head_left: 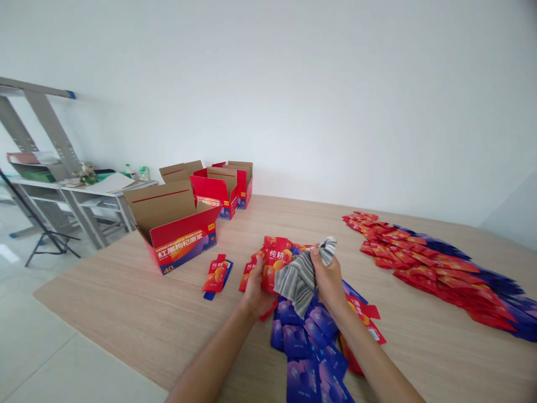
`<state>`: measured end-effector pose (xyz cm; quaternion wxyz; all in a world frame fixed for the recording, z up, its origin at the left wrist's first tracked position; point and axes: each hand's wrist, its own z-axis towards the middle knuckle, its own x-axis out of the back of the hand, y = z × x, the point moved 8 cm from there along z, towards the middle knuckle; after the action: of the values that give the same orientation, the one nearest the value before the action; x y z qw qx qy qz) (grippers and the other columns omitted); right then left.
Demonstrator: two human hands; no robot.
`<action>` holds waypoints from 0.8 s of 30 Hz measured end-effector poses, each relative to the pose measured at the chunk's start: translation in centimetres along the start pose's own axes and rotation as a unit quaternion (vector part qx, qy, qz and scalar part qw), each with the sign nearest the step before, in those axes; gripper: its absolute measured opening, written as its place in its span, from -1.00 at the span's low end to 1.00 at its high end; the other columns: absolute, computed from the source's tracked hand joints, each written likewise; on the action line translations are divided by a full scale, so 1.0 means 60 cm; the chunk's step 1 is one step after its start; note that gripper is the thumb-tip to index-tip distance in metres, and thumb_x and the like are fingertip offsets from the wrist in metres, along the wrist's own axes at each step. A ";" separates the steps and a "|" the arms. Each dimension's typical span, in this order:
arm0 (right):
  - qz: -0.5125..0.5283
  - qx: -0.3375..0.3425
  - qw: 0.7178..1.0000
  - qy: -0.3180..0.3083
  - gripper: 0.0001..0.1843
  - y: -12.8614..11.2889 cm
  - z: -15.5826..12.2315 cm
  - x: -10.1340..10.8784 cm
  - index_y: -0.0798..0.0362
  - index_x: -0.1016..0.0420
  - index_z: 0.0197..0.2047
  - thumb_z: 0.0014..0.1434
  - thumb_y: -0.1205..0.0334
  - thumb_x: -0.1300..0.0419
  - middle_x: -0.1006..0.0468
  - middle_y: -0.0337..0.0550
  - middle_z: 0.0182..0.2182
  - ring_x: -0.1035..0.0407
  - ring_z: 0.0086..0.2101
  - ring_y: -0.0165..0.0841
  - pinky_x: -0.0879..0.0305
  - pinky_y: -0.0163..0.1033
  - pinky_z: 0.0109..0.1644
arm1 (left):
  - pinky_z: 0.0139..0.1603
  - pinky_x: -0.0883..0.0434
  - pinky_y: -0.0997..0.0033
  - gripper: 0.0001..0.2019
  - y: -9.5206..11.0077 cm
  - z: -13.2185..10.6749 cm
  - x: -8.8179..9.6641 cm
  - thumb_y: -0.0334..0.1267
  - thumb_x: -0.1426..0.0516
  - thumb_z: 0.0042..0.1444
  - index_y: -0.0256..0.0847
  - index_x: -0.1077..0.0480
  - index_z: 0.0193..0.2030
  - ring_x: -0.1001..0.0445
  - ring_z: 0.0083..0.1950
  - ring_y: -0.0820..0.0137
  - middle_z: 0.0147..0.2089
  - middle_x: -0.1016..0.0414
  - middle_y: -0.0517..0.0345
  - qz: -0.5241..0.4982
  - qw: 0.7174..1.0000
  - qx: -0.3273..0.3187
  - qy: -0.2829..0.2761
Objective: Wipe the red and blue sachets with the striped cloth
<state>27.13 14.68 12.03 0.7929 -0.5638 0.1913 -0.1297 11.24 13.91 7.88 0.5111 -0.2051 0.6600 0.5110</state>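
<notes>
Table (146,313): open box (176,235) at left, two more boxes (222,190) behind it toward the wall. Loose sachet (217,274) lies just right of the open box. Heap of sachets (310,341) near centre. Above it, left hand (255,291) with held sachet (274,260), right hand (329,280) with cloth (300,277) between them. Long row of sachets (440,268) at right, well apart. Side desk (75,187) beyond the table's left end.

Item 1, red sachet (274,258): flat pouch with a red-orange face, white characters and an orange fruit print, held roughly upright over the table, face toward the camera, lower left edge gripped in the left hand (255,288). Item 2, striped cloth (298,279): grey with pale stripes, crumpled, lying against the sachet's right side. Its top is bunched in the right hand (329,277) and its lower corner hangs free.
</notes>
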 end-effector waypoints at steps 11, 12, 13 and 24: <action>-0.217 0.106 0.928 -0.283 -0.52 -0.055 -0.066 -0.083 -0.03 -0.30 0.09 0.23 -0.09 -0.25 -0.53 -0.09 -0.01 -0.45 0.02 -0.19 -0.33 -0.07 0.15 | 0.36 -0.28 -0.02 -0.45 0.000 -0.009 0.004 0.15 -0.18 0.19 -0.29 -0.53 0.09 -0.48 0.24 -0.01 0.06 -0.62 -0.13 0.105 0.993 -0.043 0.017; -0.217 0.101 0.933 -0.270 -0.51 -0.054 -0.063 -0.080 -0.03 -0.27 0.09 0.24 -0.11 -0.23 -0.53 -0.08 0.00 -0.44 0.03 -0.18 -0.32 -0.06 0.16 | 0.36 -0.28 -0.01 -0.47 0.002 -0.011 0.002 0.14 -0.19 0.19 -0.27 -0.54 0.07 -0.48 0.24 0.00 0.05 -0.63 -0.11 0.130 0.990 -0.055 0.014; -0.216 0.098 0.940 -0.245 -0.50 -0.053 -0.058 -0.073 -0.03 -0.25 0.09 0.25 -0.14 -0.21 -0.53 -0.07 0.00 -0.44 0.03 -0.17 -0.32 -0.05 0.16 | 0.36 -0.28 0.00 -0.49 0.003 -0.012 -0.002 0.14 -0.18 0.20 -0.26 -0.56 0.05 -0.48 0.23 0.01 0.04 -0.64 -0.10 0.154 0.986 -0.060 0.007; -0.282 0.123 0.940 -0.151 -0.39 -0.063 -0.033 -0.045 0.00 -0.27 0.08 0.10 -0.14 -0.32 -0.48 0.00 -0.02 -0.41 0.02 -0.07 -0.32 0.05 0.13 | 0.30 -0.33 -0.07 -0.42 -0.032 -0.017 -0.012 0.17 -0.04 0.29 -0.26 -0.49 0.18 -0.51 0.20 -0.01 0.04 -0.63 -0.13 0.067 0.997 0.033 -0.006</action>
<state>23.87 12.92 15.45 0.8063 -0.5060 -0.1146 -0.2842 12.59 12.09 7.56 0.4857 -0.1405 0.6858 0.5235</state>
